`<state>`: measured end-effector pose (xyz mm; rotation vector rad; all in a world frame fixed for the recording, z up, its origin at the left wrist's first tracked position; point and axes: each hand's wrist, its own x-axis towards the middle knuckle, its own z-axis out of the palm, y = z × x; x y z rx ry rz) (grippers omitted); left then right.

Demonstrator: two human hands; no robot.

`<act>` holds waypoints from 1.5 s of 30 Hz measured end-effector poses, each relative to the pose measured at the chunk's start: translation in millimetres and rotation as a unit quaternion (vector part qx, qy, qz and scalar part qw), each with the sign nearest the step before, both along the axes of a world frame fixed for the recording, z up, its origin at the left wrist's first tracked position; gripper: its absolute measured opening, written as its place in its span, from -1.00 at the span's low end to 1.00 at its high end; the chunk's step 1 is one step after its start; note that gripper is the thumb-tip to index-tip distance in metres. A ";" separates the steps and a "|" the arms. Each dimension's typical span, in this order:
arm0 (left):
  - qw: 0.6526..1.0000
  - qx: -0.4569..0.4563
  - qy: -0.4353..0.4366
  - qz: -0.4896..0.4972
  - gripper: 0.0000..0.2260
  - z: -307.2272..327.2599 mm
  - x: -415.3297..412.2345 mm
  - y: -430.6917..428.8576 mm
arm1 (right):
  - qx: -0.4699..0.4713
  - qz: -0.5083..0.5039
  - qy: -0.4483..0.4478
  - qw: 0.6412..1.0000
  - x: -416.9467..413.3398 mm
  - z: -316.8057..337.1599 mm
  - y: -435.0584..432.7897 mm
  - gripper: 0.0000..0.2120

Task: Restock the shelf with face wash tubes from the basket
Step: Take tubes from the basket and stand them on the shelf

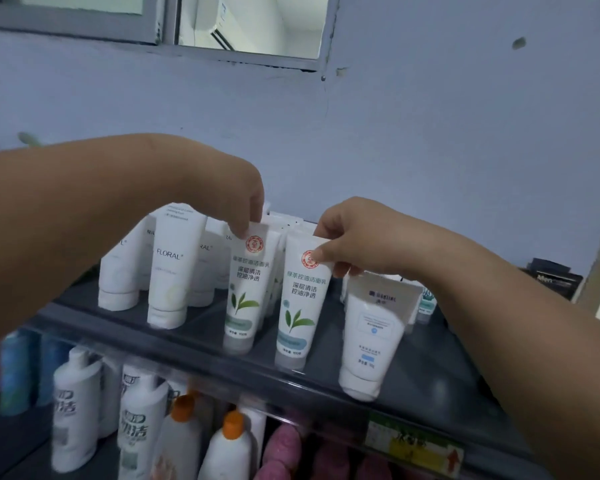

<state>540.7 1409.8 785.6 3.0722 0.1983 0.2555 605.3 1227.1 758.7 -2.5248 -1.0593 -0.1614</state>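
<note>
- Head view: your left hand (238,206) reaches in from the left, with its fingertips pinching the top crimped edge of the left green-leaf tube (244,296).
- Your right hand (355,239) reaches in from the right. Its thumb and fingers pinch the top edge of the right green-leaf tube (300,310).
- Both face wash tubes stand cap-down on the upper shelf (433,365), near its front edge, just beside each other and slightly tilted. More tubes of the same kind stand behind them.
- To the left, the white FLORAL tubes (169,271) stand cap-down in a group on the same shelf.
- To the right, a blue-label tube (373,337) stands cap-down at the front edge, below your right wrist.
- A dark box (551,277) sits at the far right end of the shelf.
- On the lower level, white bottles (73,400) stand at left and orange-capped bottles (184,420) near the centre.
- A yellow price tag (413,441) is fixed to the shelf's front rail.
</note>
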 end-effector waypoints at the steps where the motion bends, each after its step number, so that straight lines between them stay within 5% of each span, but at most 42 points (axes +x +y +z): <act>1: 1.000 0.009 -0.008 -0.009 -0.85 -2.4 1.0 2.1 | 0.005 -0.009 0.000 1.000 -0.3 -1.1 0.8 -0.92; 20: 0.993 -0.022 -0.044 -0.112 -0.97 -7.9 15.5 29.4 | 0.020 -0.119 0.042 0.992 -2.4 3.3 13.5 -0.92; 27: 0.986 -0.068 -0.079 -0.129 -0.75 6.4 10.1 17.1 | 0.060 -0.125 0.034 0.990 -9.5 15.6 -1.5 -0.89; 36: 0.928 -0.142 -0.229 -0.259 -0.61 29.1 -13.0 -90.5 | 0.228 -0.186 -0.086 0.952 -44.0 34.0 -84.1 -0.90; 45: 0.917 -0.229 -0.160 -0.285 -0.45 -16.9 18.4 -206.6 | 0.286 -0.250 -0.049 0.924 -28.9 -1.5 -200.9 -0.83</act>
